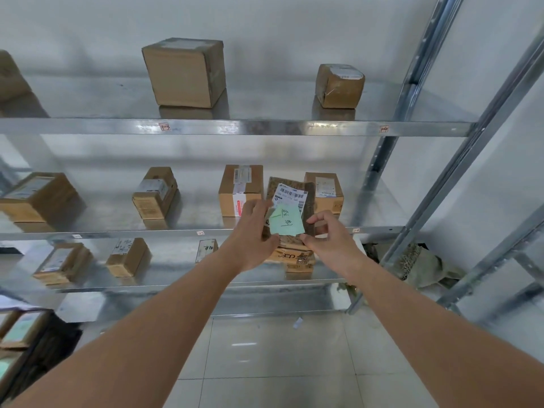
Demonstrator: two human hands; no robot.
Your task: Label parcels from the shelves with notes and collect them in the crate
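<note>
Holding flat brown parcel (pixel 307 198), green handwritten note (pixel 286 220) on front.

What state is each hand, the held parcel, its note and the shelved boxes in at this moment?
left hand: grips the parcel's left edge.
right hand: fingers curled at the parcel's right edge.
parcel: held upright before the middle shelf.
green note: on the parcel's front, handwritten.
shipping label: stuck above the note.
large box: closed, on the top shelf.
small box: closed, taped, dented.

note (pixel 286 220): pale green, dark handwriting | parcel (pixel 309 198): brown, maybe speckled; white barcode label (pixel 291 195) | shelf boxes (pixel 185 73): tan cardboard | shelves (pixel 265 127): silver-grey metal
</note>
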